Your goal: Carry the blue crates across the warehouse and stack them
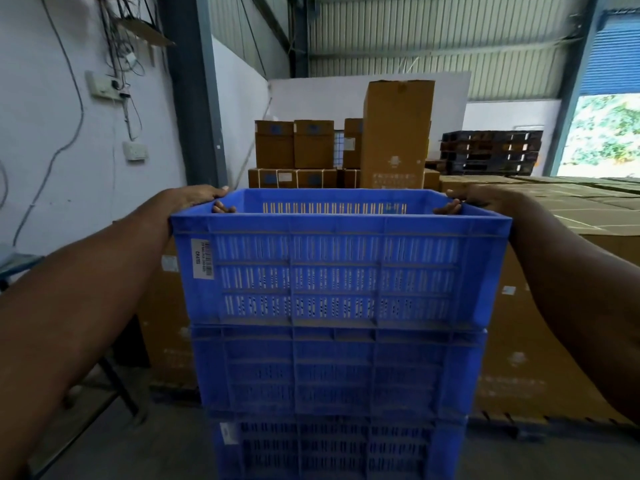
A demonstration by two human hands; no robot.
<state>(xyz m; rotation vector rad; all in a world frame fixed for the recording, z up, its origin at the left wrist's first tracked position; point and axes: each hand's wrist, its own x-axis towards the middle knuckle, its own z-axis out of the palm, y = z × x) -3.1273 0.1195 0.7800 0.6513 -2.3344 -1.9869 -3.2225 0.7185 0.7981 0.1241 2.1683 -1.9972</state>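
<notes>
corrugated metal walls and a white partition close in the warehouse behind the top blue slotted plastic crate [341,271], the landmark for everything else. behind it and to its right lies a broad bank of flat brown cardboard cartons [571,209], with a tall upright brown cardboard box [398,133] rising beyond the crate's far rim and a pile of dark pallets [491,152] further right of that. left of the crate stands a grey steel column [194,98], and past it a white wall hung with loose cables.

directly under the top crate sit a second blue crate [339,368] and a third blue crate [339,448], so the stack is at least three high; the top one looks seated on the second, though the seam is blurred and i cannot be sure it is fully down. if so, this crate's stacking is nearly done, leaving only the release and whatever crates remain elsewhere.

the left hand [204,197] grips the crate's left rim, fingers curled over into the inside; the right hand [464,200] holds the right rim the same way.

the third crate is cut off by the frame's lower edge, the floor beneath is unseen, and the white barcode label [202,259] on the crate's near face is too small to read.
</notes>
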